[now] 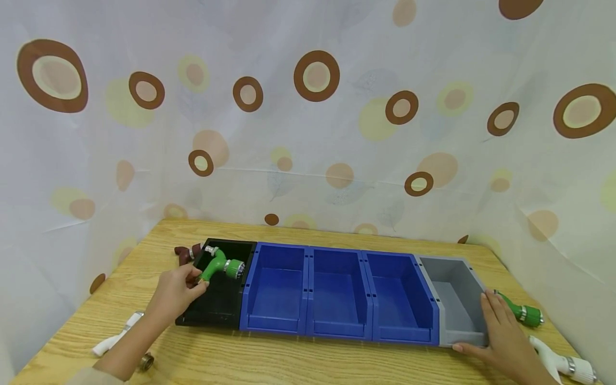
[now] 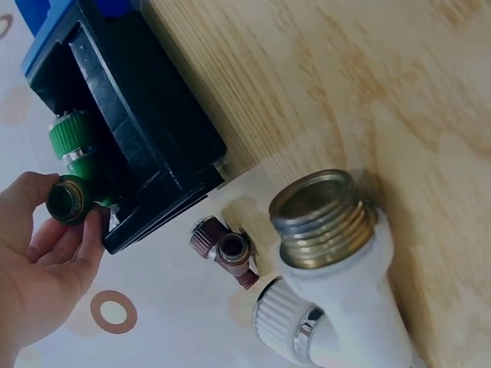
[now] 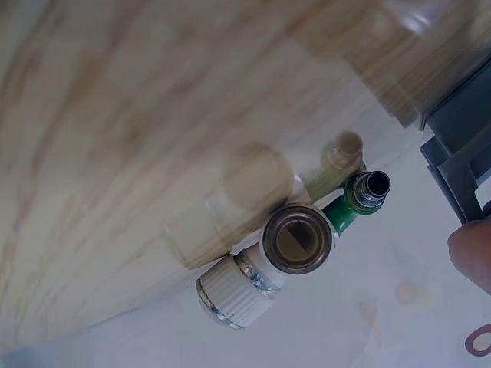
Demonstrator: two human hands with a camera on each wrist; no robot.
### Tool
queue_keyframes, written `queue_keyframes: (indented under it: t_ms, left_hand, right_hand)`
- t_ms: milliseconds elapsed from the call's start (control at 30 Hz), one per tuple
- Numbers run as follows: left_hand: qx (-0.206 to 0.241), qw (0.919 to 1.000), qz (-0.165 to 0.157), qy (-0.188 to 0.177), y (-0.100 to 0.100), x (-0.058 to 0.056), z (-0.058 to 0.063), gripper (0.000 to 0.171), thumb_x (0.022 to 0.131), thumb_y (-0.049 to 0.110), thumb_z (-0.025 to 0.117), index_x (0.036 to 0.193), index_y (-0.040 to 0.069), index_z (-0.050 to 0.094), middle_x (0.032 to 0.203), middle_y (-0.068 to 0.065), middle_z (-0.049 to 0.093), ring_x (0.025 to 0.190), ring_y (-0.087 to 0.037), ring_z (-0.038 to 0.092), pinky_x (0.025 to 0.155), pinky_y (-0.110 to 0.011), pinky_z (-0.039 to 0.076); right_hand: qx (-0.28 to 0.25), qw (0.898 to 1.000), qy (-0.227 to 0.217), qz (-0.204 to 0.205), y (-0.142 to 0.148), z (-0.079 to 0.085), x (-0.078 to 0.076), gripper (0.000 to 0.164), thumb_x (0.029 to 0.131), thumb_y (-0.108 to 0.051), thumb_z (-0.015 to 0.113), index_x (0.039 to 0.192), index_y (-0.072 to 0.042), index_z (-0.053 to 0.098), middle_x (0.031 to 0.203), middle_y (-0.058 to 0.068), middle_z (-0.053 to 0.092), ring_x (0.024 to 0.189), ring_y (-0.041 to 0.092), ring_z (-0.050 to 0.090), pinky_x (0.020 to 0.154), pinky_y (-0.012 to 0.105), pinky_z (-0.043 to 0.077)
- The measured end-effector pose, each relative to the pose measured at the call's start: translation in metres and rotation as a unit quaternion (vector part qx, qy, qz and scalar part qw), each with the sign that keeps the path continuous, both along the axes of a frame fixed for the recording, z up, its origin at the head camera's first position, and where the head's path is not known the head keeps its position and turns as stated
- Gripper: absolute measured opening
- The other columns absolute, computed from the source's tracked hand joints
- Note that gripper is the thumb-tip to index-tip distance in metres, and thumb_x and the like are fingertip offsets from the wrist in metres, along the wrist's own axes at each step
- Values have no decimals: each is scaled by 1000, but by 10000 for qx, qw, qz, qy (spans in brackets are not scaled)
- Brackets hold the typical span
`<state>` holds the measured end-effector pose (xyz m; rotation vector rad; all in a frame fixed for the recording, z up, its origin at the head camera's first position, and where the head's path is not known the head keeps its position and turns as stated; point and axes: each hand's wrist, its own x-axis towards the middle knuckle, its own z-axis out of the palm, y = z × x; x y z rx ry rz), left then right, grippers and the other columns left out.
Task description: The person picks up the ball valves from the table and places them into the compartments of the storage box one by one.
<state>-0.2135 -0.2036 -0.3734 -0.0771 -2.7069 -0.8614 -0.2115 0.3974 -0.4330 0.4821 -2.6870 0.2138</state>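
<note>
My left hand [image 1: 175,291] pinches a green tap [image 1: 217,263] near its brass threaded end and holds it over the black bin [image 1: 212,305]. In the left wrist view, the ribbed green cap [image 2: 70,134] points into that bin, while the fingers [image 2: 92,238] are at the threaded end. At the other end of the row, my right hand [image 1: 505,334] rests on the right side of the grey bin [image 1: 464,337], fingers extended along the wall and thumb at the front edge. Only a fingertip [image 3: 472,249] of it shows in the right wrist view, at the bin's rim.
Three blue bins [image 1: 274,323] stand between the black and grey ones. Left of the row lie a maroon tap [image 1: 185,254] and a white tap [image 1: 115,337]. Another green tap [image 1: 524,314] and another white tap [image 1: 560,363] lie at the right.
</note>
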Motion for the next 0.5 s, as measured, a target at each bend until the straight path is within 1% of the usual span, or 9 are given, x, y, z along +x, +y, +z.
queue_keyframes:
  t_ms: [100,300,367,500]
  left_hand:
    - [-43,9999,-30,-113,0,-1,2,17,79,5,68,90,-7,63,77,-12,67,62,-12,51,53,-23,44]
    - [-88,9995,-113,-270,0,-4,5,18,79,4,68,90,-9,64,75,-11,65,62,-13,50,52,-24,43]
    - [-148,9993,-150,-301,-1,-5,6,17,79,4,68,89,-9,64,72,-9,63,61,-13,48,52,-23,41]
    - [-304,9988,-207,-334,0,-7,8,11,79,4,68,81,-5,62,65,-5,54,59,-14,43,54,-25,36]
  right_hand:
    - [10,10000,36,29,0,0,0,125,60,-50,80,140,19,14,147,37,11,143,37,-9,114,39,-16]
    - [29,10000,39,37,0,-1,-1,125,60,-50,80,140,19,13,148,37,11,143,36,-9,115,39,-16]
    - [28,10000,10,26,0,0,0,125,60,-50,80,140,19,13,147,37,10,143,37,-9,114,39,-16]
    - [32,10000,-71,-41,0,0,1,124,62,-50,79,140,18,12,148,37,9,143,36,-11,114,40,-16]
